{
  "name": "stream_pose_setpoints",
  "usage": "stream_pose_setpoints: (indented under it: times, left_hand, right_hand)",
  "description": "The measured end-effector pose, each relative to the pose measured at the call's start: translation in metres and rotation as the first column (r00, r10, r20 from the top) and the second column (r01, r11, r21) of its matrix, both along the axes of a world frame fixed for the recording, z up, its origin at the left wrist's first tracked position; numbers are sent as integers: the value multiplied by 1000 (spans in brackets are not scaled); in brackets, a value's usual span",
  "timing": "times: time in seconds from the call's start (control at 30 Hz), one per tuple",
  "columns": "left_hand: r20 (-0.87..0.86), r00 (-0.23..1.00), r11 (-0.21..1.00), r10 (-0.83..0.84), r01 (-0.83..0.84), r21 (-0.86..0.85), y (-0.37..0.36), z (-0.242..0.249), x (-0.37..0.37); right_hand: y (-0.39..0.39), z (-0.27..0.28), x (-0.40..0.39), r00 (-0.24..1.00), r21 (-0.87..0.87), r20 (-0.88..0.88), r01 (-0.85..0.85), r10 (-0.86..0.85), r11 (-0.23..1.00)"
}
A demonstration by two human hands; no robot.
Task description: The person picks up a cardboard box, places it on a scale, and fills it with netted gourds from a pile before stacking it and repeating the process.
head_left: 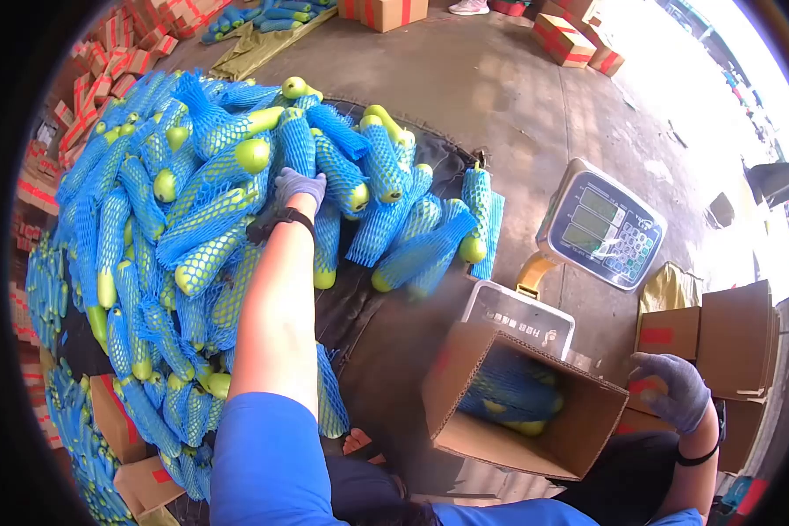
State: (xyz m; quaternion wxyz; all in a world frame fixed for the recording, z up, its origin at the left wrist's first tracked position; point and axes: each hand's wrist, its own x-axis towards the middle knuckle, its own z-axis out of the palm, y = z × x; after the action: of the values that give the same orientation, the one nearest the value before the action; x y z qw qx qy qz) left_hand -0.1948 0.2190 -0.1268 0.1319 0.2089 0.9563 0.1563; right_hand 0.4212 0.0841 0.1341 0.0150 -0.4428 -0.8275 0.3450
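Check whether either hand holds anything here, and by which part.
The left hand reaches onto the pile of net-sleeved fruit; whether it holds one cannot be told. The right hand rests on the cardboard box flap edge.

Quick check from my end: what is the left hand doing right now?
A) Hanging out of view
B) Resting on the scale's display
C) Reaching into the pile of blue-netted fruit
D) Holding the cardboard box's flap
C: the gloved left hand is stretched out onto the pile of blue-netted fruit, well clear of the scale and the cardboard box.

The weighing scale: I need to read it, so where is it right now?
In the head view the weighing scale sits right of centre on the floor, just behind the open cardboard box and right of the pile of netted fruit.
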Motion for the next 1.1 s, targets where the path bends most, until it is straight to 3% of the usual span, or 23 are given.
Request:
stream_pose_setpoints:
  times: [0.1,0.13,0.17,0.2,0.23,0.27,0.3,0.37,0.47,0.53,0.57,0.63,0.67,0.7,0.73,0.77,0.8,0.83,0.9,0.93,0.97,1.03,1.1]
  left_hand:
    - [-19,1000,999,-24,25,30,-1,-25,-21]
    - [-60,994,990,-97,102,93,-6,-38,-34]
    - [-64,982,937,-177,188,294,-8,-73,-63]
    - [323,904,790,-278,24,613,-18,-82,-78]
    - [581,664,582,-471,-261,770,-29,-70,-76]
    - [747,262,587,-611,-482,650,-50,-56,-74]
    - [695,182,524,-695,-533,664,-68,-28,-51]
    - [669,149,558,-728,-438,705,-118,25,2]
    - [531,168,488,-831,-240,839,-181,116,100]
    - [542,107,538,-834,-67,840,-214,157,149]
    - [565,72,569,-822,48,821,-227,181,174]
    - [559,31,560,-828,61,826,-254,222,237]
    - [454,78,460,-888,130,878,-264,231,269]
    - [348,120,366,-930,200,909,-278,238,298]
    - [196,222,287,-955,528,799,-295,234,318]
    - [7,261,218,-965,791,571,-309,232,333]
    - [253,167,269,-953,851,450,-310,242,343]
    - [254,172,274,-952,850,451,-314,251,345]
    - [329,55,95,-943,990,107,-326,270,339]
    - [283,126,131,-951,991,-2,-334,277,338]
    - [281,133,136,-950,991,-10,-338,274,333]
    - [-102,307,296,-946,949,112,-351,251,320]
    - [19,517,513,-856,844,156,-344,219,303]
  right_hand:
    - [-14,12,-12,999,-10,-26,23,-24,1000]
    - [-16,14,-16,998,-9,-55,0,-1,1000]
    - [-17,15,-17,999,-10,-46,-5,4,1000]
    - [-19,16,-18,998,-25,-16,-68,67,997]
    - [-22,15,-19,992,-42,8,-128,129,991]
    - [-24,15,-22,991,-51,-33,-132,131,990]
    - [-24,14,-23,990,-50,-40,-137,135,989]
    - [-27,11,-21,994,-26,-40,-107,106,994]
    - [-25,-13,-20,972,-111,-233,-63,35,992]
    - [-34,-21,-42,893,-445,-391,30,-224,895]
    - [-39,-27,-51,836,-588,-459,-32,-301,808]
    - [-52,-18,-83,730,-554,-651,-270,-207,788]
    - [-62,-28,-91,713,-500,-671,-233,-203,835]
    - [-75,-27,-112,514,-553,-792,-372,-331,746]
    - [-85,-1,-122,507,-611,-763,-365,-400,702]
    - [-94,-10,-121,457,-723,-676,-259,-578,640]
    - [-93,-27,-117,556,-747,-614,-181,-560,639]
    - [-85,-38,-111,654,-759,-538,-101,-531,644]
    - [-63,-29,-99,922,-673,-325,-69,-210,737]
    - [-63,-20,-97,982,-604,-177,-51,-72,795]
    - [-64,-24,-98,980,-603,-185,-60,-66,795]
    - [-74,-36,-104,982,-308,111,-111,152,945]
    - [-79,-48,-119,924,-443,283,-112,258,889]
